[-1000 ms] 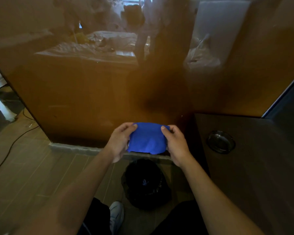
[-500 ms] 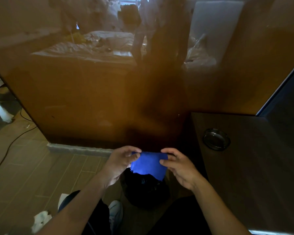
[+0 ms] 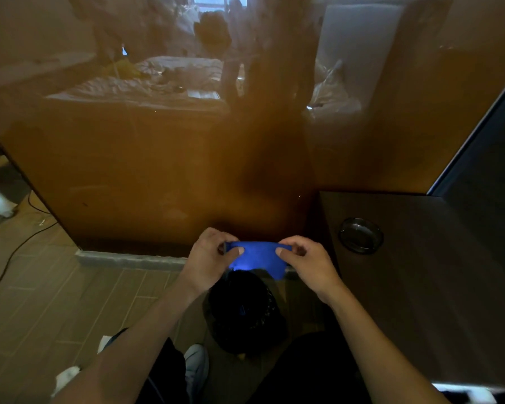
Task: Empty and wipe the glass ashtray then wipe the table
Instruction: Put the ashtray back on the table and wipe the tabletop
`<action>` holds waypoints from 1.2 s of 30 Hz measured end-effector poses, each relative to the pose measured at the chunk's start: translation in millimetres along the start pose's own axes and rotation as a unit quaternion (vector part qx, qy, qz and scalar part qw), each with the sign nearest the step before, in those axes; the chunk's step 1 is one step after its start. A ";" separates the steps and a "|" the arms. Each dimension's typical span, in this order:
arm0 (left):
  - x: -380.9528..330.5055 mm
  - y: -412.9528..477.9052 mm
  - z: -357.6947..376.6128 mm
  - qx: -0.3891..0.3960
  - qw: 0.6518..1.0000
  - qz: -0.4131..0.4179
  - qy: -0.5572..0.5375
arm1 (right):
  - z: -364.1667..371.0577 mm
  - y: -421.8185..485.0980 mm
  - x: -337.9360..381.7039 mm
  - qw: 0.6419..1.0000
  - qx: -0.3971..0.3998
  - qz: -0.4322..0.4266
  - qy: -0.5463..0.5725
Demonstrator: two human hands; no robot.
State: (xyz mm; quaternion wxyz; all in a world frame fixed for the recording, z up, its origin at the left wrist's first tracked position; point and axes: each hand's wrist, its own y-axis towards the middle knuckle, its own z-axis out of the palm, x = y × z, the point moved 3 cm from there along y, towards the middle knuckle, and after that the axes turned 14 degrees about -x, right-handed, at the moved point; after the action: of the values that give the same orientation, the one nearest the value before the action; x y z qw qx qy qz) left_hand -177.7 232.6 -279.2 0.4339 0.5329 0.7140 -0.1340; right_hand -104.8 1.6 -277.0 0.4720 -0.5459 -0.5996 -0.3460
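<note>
Cloth [image 3: 255, 258], bright blue, sits at the lower centre of my frame, stretched between both hands with its long axis running left to right across the picture. Its top edge is pulled into a narrow band, and a loose flap hangs down toward the lower right. My left hand [image 3: 209, 258] pinches the left end, thumb on the near face and fingers curled behind, so that grip is closed on the cloth. My right hand [image 3: 306, 263] pinches the right end the same way, also closed on it.

Directly below the cloth stands a black bin [image 3: 242, 310], partly covered by the cloth and my forearms; its inside is too dark for me to make out.

The glass ashtray [image 3: 361, 235] rests on the dark surface [image 3: 420, 287] at the right of the frame, well apart from both hands. It is round, so it points no particular way, and in the dim light I cannot tell what it holds. The surface runs off the right edge of the frame.

A glossy brown panel [image 3: 129, 170] fills the upper frame, showing blurred reflections. At lower left, a white scrap [image 3: 66, 379] lies on the wood-look floor [image 3: 41, 287], and a cable [image 3: 12, 255] trails across it.
</note>
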 end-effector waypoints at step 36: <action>-190.6 -15.5 281.0 0.221 0.954 0.202 0.023 | -202.6 -89.4 -100.8 0.824 -0.391 0.081 -0.402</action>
State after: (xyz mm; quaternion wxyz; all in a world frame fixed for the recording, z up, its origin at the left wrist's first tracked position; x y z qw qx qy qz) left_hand -46.8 -80.2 -303.2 0.3068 0.7516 0.5535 -0.1859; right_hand -158.5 -234.7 -299.3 -0.0380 -0.8222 -0.5041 -0.2616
